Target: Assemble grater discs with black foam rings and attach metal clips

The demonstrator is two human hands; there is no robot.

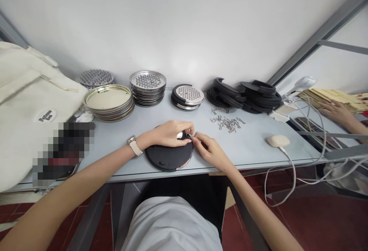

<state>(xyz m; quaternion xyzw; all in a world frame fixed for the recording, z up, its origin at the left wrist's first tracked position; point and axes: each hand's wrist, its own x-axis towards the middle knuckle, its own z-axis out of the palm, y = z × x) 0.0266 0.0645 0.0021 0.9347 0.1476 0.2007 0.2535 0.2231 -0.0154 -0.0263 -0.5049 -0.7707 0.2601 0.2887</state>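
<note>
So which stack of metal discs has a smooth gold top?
The front-left disc stack, beside the cream bag; the other metal tops are patterned grater discs.

Cream bag (pixel 23 128) at far left, pale rounded device (pixel 278 141) with cable (pixel 286 153) at right

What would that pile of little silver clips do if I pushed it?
The silver clips would probably scatter, since they lie loose on the table. Each one looks light, being thin metal. Some might snag together because they overlap.

only txt i can see rn is 2 lines on the oval label (pixel 46 116) on the cream bag (pixel 25 97), too blurry tbh
</note>
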